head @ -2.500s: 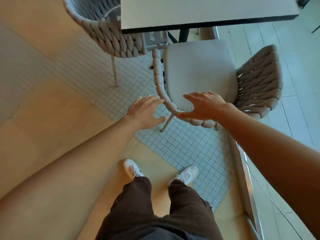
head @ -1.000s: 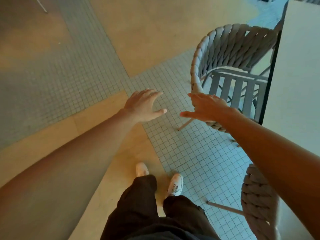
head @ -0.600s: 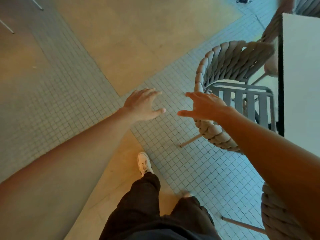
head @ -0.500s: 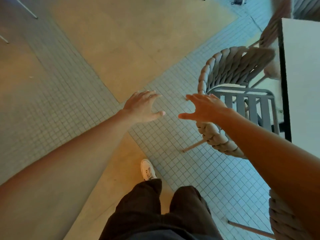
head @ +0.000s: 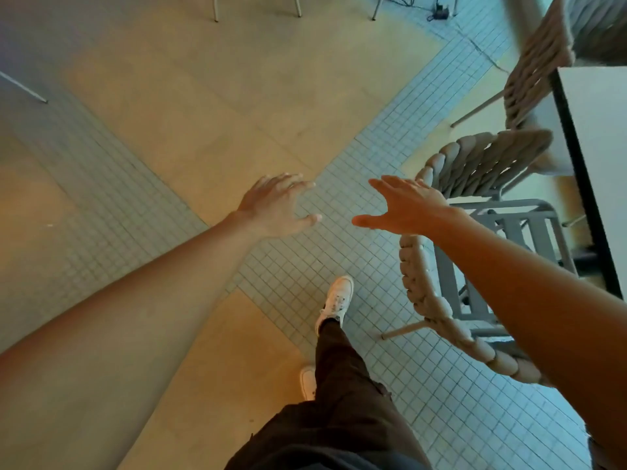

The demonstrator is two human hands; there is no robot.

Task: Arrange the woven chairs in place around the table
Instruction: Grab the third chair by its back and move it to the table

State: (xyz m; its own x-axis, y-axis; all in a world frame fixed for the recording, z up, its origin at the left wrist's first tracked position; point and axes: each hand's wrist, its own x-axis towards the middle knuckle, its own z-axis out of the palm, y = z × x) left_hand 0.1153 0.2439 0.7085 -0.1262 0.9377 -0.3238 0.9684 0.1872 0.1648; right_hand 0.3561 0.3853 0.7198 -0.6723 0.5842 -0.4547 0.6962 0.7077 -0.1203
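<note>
Both hands are spread flat, palms down, holding nothing: left hand (head: 276,208) over the small-tiled floor strip (head: 305,266), right hand (head: 405,206) above the rim of the near grey rope-woven chair with bare slatted seat (head: 441,300). That chair stands at the white black-edged table's (head: 600,164) left edge; a second woven chair (head: 536,66) stands at its far corner.

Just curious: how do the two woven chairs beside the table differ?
The nearer woven chair shows a bare slatted seat; the farther woven chair has its seat hidden. The nearer one sits right under the right hand; the farther stands beyond the table corner. Both share the same thick rope weave.
</note>
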